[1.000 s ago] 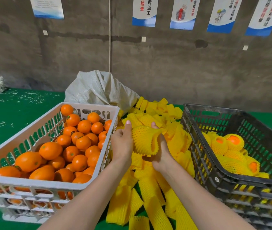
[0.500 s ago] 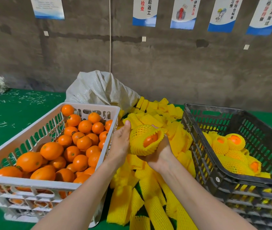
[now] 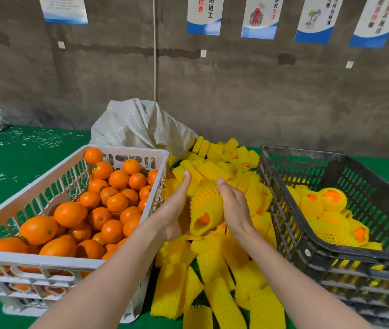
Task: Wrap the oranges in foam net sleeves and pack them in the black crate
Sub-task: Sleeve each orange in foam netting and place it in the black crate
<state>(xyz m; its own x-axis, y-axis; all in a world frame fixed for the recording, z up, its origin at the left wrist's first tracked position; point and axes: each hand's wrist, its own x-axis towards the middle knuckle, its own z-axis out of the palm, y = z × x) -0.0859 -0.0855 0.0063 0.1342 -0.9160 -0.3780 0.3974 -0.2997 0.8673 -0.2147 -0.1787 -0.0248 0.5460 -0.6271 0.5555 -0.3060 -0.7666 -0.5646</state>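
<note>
Newly stretched sleeve (image 3: 203, 205) covers orange (image 3: 204, 219), hands (image 3: 175, 211) (image 3: 235, 210) gripping

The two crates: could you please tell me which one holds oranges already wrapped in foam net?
The black crate on the right: its oranges wear yellow sleeves, whereas the white crate holds bare oranges.

foam net sleeve (image 3: 206, 204) drawn further over orange (image 3: 204, 219), right hand (image 3: 232, 207) moved from beneath to beside

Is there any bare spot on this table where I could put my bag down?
Yes: the green table left of the white crate, only strewn with scraps. Between it and the black crate, foam sleeves cover everything.
</note>
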